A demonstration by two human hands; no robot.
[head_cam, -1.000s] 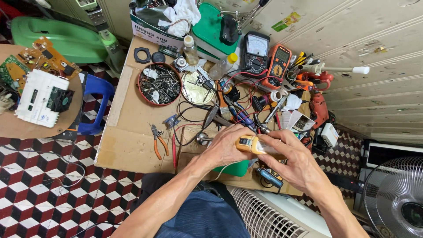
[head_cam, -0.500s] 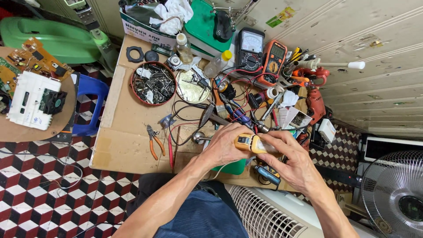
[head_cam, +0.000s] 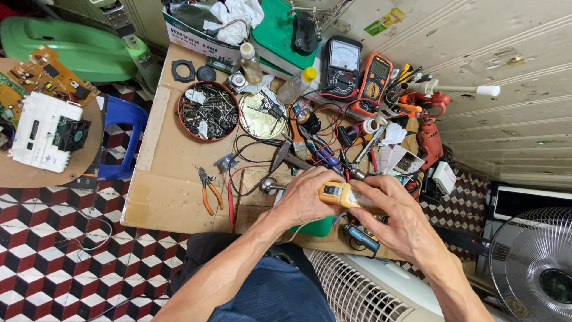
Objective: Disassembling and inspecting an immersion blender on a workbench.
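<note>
Holding a small yellow device (head_cam: 345, 195) between both hands, the person works just above the near edge of the cardboard-covered surface (head_cam: 173, 179). The left hand (head_cam: 304, 200) is closed around the device's left end, fingers curled over the top and thumb beneath. The right hand (head_cam: 398, 216) is closed on the right end, where a clear or pale section appears to extend under the fingers; what that end looks like in full cannot be told. The long axis of the device runs roughly left to right across the view, tilted slightly downward toward the right hand. The yellow end, with a small dark window on its upper face, points to the left hand; the pale end points to the right hand. Both hands touch the device, so neither is nearer; the left hand covers less of it. A green box (head_cam: 316, 226) sits directly below the hands, partly hidden by them. A blue-and-yellow tool (head_cam: 362, 237) lies just beside the right wrist. Orange pliers (head_cam: 208, 189) lie to the left, well apart from the hands. Farther back stand a round tray of metal parts (head_cam: 208, 111), an analogue meter (head_cam: 342, 67) and an orange meter (head_cam: 373, 83), with tangled leads (head_cam: 310, 134) between them and the hands.
</note>
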